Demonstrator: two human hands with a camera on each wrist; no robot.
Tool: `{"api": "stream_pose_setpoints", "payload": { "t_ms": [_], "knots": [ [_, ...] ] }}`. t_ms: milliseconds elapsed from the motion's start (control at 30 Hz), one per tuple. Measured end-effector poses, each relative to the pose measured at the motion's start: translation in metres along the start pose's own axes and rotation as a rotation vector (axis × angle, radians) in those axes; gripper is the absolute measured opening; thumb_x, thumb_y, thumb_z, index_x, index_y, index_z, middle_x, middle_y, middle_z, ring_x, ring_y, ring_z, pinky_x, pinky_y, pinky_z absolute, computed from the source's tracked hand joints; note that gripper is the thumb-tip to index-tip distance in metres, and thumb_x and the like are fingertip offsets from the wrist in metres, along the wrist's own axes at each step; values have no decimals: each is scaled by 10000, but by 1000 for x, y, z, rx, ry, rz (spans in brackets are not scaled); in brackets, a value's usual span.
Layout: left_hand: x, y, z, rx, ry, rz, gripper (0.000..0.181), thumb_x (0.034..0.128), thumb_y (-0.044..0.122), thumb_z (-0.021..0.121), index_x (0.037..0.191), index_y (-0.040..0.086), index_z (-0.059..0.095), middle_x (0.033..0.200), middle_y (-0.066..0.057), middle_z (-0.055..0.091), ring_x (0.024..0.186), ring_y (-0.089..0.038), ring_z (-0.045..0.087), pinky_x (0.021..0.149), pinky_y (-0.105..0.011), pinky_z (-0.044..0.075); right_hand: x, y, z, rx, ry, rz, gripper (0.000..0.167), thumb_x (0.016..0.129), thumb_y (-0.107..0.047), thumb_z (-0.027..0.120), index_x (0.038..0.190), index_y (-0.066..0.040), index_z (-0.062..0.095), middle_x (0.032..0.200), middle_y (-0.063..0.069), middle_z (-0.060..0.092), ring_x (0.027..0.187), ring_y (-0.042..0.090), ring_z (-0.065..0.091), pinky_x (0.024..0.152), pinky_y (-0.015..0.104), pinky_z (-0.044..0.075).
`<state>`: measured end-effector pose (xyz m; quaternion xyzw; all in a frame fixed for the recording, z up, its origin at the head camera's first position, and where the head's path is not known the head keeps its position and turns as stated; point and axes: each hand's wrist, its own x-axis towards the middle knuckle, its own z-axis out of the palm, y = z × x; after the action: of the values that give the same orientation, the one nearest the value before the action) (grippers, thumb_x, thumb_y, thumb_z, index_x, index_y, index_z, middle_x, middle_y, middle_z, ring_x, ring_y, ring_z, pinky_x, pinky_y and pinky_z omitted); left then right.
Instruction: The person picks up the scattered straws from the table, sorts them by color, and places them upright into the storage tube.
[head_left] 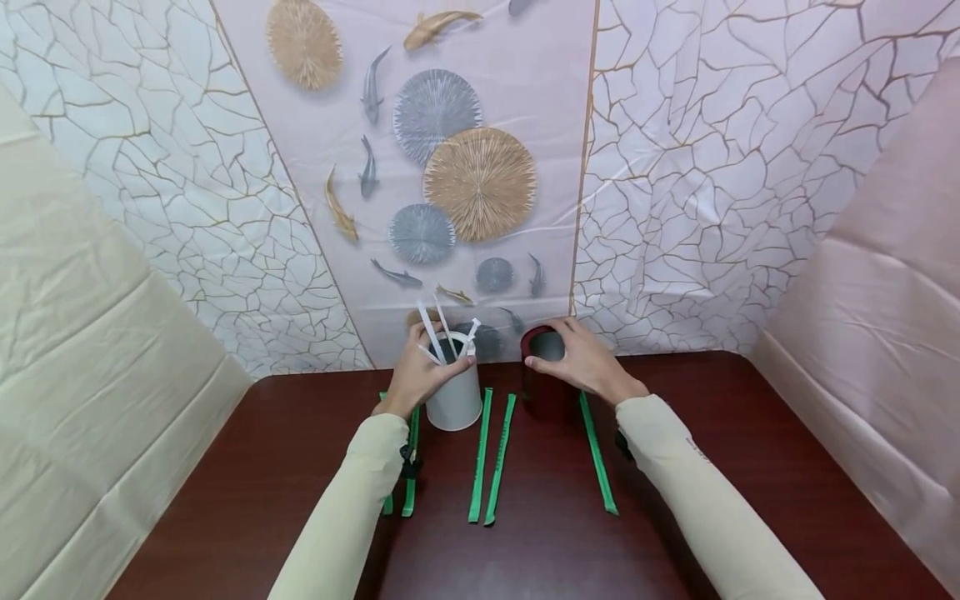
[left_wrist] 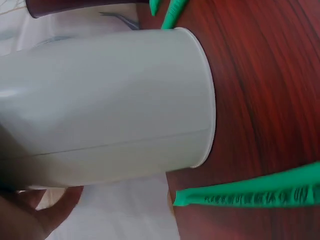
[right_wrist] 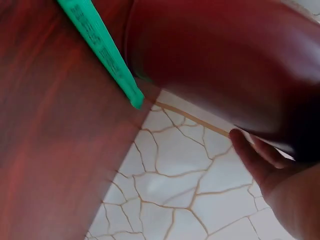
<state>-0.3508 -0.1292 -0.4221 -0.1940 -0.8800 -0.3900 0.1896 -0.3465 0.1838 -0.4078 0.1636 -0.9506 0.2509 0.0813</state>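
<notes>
A light grey cup holding several white sticks stands near the table's back edge. My left hand grips it near the rim, thumb in front. To its right is a dark red cup, its dark inside showing; my right hand grips it around the upper part. In the left wrist view the grey cup fills the left, with fingers at its far side. In the right wrist view fingers lie along the red cup.
Several green strips lie lengthwise on the dark red table: some beside my left wrist, two between the cups, such as one strip, and another strip by my right wrist. A patterned cloth hangs behind the table.
</notes>
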Motion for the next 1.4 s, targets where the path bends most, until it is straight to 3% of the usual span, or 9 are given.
{"api": "stream_pose_setpoints", "payload": {
  "t_ms": [133,233,333,567,733,867,1000,1200,1400],
  "knots": [
    [-4,4,-14,20,-15,-35,915,820,599,849,1522,94,549,1631,-125,359,1318,-364,550,985,-585,532,2,-1,5,62,28,-2,942,900,-664,715,1599,-96,437,1626,186,383,1450,445,435,1114,656,415],
    [-12,9,-31,51,-88,-108,1018,812,716,789,1590,141,472,1686,-104,305,1424,-378,484,1060,-619,479,1,-1,8,104,23,8,971,890,-689,713,1617,-116,419,1645,181,355,1463,443,419,1110,659,418],
    [-21,14,-51,95,-172,-184,1039,824,747,753,1598,125,445,1638,-138,393,1439,-397,482,1112,-621,438,0,2,9,123,17,20,999,884,-725,695,1635,-137,398,1658,180,333,1467,445,414,1103,665,421],
    [-46,3,-79,77,-237,-274,665,1024,480,673,1506,38,550,1421,-196,633,1278,-377,629,1010,-554,528,-6,6,0,30,43,25,937,887,-723,692,1610,-179,447,1600,142,408,1377,428,504,1047,678,451],
    [-64,-16,-79,90,-237,-419,569,1052,418,648,1442,6,604,1306,-203,690,1028,-334,728,870,-493,585,-7,5,-5,-60,115,-32,902,874,-731,694,1546,-152,532,1526,108,472,1351,375,496,1015,668,464],
    [-78,-30,-74,40,-275,-576,570,1028,360,704,1400,-58,591,1147,-222,689,747,-270,744,704,-411,623,-6,4,-1,-13,123,-71,895,890,-684,712,1539,-94,533,1527,115,478,1400,365,446,1084,622,442],
    [-92,-39,-68,42,-283,-689,423,986,211,766,1245,-93,626,931,-191,680,675,-217,718,631,-363,626,-4,2,6,25,101,-71,890,903,-643,720,1554,-74,508,1540,126,475,1390,379,477,1101,601,445],
    [-99,-45,-61,27,-247,-735,265,935,29,780,1112,-73,612,872,-185,679,669,-211,706,592,-329,617,-4,-1,9,37,97,-51,864,903,-597,747,1555,-84,503,1527,127,479,1356,383,504,1079,604,461],
    [-99,-47,-59,115,-255,-710,201,938,103,789,795,27,669,724,-120,691,593,-192,688,591,-333,606,-3,0,10,29,92,-49,883,912,-634,713,1569,-90,484,1540,131,468,1366,393,498,1076,619,456]
  ]
}}
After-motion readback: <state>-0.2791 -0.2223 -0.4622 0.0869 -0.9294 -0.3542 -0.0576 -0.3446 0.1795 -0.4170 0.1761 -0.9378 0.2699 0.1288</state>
